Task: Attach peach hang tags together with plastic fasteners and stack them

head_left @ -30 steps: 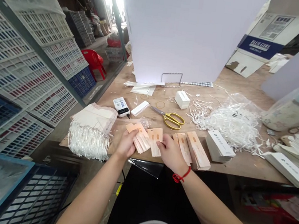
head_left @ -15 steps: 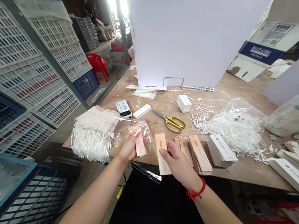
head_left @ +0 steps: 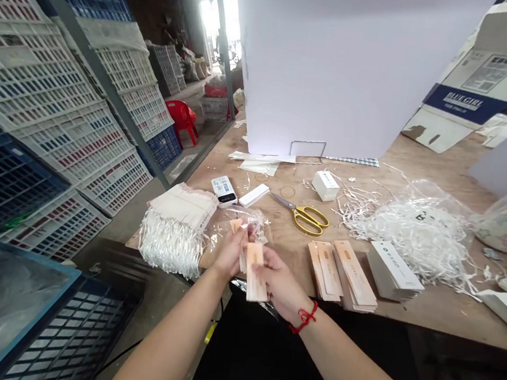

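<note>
My right hand (head_left: 282, 282) pinches a narrow orange printed card (head_left: 255, 272) in front of the table's near edge. Close beside it on the left, my left hand (head_left: 229, 254) is closed on other orange cards (head_left: 236, 225), mostly covered by the fingers and the front card. A crinkled clear plastic bag (head_left: 225, 227) lies around and behind the left hand. Two stacks of orange cards, a left stack (head_left: 325, 268) and a right stack (head_left: 354, 275), lie right of my hands. Left of my hands is a fanned pile of tags (head_left: 181, 205) with white strings (head_left: 171, 248).
Yellow-handled scissors (head_left: 308, 219), a small white device (head_left: 224, 191) and a white card block (head_left: 325, 186) lie behind my hands. To the right are a white card stack (head_left: 392, 270) and a bag of white strings (head_left: 420, 231). Stacked crates (head_left: 39, 74) stand at the left.
My right hand has moved left with its orange card, up against the cards in my left hand. The camera view has shifted a little, so the table appears farther right.
</note>
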Motion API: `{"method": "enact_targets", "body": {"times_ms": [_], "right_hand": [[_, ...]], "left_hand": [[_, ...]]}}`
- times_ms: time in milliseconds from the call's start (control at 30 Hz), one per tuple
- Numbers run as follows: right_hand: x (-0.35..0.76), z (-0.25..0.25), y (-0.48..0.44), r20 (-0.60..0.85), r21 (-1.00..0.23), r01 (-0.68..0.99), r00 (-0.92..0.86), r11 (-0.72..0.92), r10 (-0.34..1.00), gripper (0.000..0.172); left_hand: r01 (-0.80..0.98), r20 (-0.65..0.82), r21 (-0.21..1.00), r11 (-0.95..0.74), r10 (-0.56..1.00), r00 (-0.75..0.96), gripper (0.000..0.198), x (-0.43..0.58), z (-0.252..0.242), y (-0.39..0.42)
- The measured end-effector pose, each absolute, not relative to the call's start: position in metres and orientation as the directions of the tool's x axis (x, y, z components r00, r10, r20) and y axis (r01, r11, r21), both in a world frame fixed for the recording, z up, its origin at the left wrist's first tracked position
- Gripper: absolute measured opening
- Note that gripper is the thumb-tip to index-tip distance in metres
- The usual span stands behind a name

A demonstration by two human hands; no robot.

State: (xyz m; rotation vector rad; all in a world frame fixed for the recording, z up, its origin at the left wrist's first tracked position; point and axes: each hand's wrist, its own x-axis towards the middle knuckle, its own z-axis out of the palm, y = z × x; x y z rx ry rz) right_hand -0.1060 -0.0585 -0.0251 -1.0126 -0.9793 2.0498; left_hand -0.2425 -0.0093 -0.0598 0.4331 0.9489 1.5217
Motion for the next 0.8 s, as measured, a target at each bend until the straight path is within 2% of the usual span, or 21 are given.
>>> {"method": "enact_targets", "body": {"times_ms": [67,167,267,367,433,500,567,600,667,733,800], "right_hand": [[-0.109,-0.027,-0.047,-0.33,-0.856,-0.256,-0.395,-0.448,0.857,0.066],[-0.109,-0.033,-0.033,-0.225,-0.936,-0.172,-0.379,-0.307,0.898,0.083],[-0.104,-0.036,-0.027,-0.109,-0.99,-0.043,-0.347,-0.132,0.932,0.072],[-0.097,-0.03,-0.035,-0.07,-0.997,0.0,-0.36,-0.075,0.93,0.054],[-0.096,-0.022,-0.049,-0.085,-0.993,-0.025,-0.522,-0.115,0.849,0.042],[-0.099,-0.014,-0.064,-0.178,-0.957,-0.022,-0.743,-0.29,0.645,0.036],[-0.105,-0.012,-0.073,-0.293,-0.868,0.013,-0.819,-0.496,0.493,0.041],[-0.109,-0.013,-0.073,-0.342,-0.826,-0.003,-0.793,-0.564,0.505,0.048],[-0.116,-0.019,-0.066,-0.375,-0.812,-0.119,-0.645,-0.572,0.666,0.061],[-0.118,-0.025,-0.051,-0.3,-0.862,-0.215,-0.512,-0.458,0.805,0.066],[-0.117,-0.031,-0.035,-0.207,-0.916,-0.225,-0.441,-0.331,0.873,0.062]], "left_hand": [[-0.645,-0.233,0.762,0.055,0.953,-0.193,0.046,-0.24,-0.057,-0.012],[-0.605,-0.212,0.794,0.067,0.962,-0.172,0.046,-0.236,-0.053,-0.017],[-0.619,-0.231,0.782,0.081,0.959,-0.167,0.044,-0.235,-0.05,-0.021],[-0.653,-0.268,0.752,0.089,0.947,-0.179,0.038,-0.238,-0.05,-0.021],[-0.662,-0.307,0.74,0.118,0.935,-0.177,0.036,-0.24,-0.05,-0.02],[-0.67,-0.335,0.726,0.151,0.93,-0.153,0.035,-0.244,-0.051,-0.018],[-0.691,-0.349,0.703,0.166,0.928,-0.132,0.035,-0.247,-0.052,-0.015],[-0.71,-0.36,0.686,0.162,0.923,-0.137,0.034,-0.248,-0.053,-0.014],[-0.747,-0.397,0.645,0.159,0.906,-0.15,0.034,-0.25,-0.056,-0.011],[-0.762,-0.398,0.633,0.14,0.903,-0.165,0.038,-0.25,-0.057,-0.011],[-0.752,-0.347,0.65,0.108,0.923,-0.166,0.043,-0.249,-0.058,-0.012]]}}
